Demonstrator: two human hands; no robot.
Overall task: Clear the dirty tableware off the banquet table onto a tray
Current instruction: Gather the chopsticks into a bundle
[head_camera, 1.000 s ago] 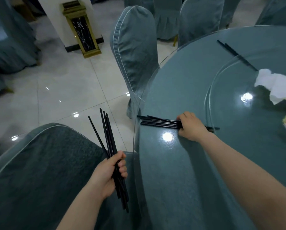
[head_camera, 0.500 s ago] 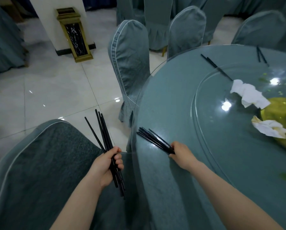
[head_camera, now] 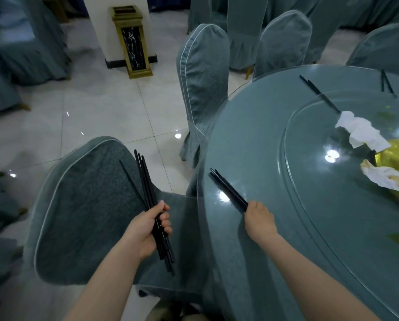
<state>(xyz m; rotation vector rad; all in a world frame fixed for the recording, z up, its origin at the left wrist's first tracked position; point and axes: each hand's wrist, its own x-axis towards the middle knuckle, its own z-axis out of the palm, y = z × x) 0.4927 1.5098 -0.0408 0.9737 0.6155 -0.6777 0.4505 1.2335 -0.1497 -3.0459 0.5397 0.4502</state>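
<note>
Since the earlier frame the right hand (head_camera: 259, 222) has drawn its bundle of black chopsticks (head_camera: 228, 189) back toward the counter's (head_camera: 263, 126) near-left edge, the tips now swung to point up-left. Its grip clasps their ends. The left hand (head_camera: 147, 230), off the counter above a chair (head_camera: 82, 212), clenches a second chopstick bundle (head_camera: 147, 181).

The right hand (head_camera: 259, 222) hides its fingers and the near ends of its chopsticks (head_camera: 228, 189). The frame's right edge cuts off the yellow dish (head_camera: 397, 154).
</note>
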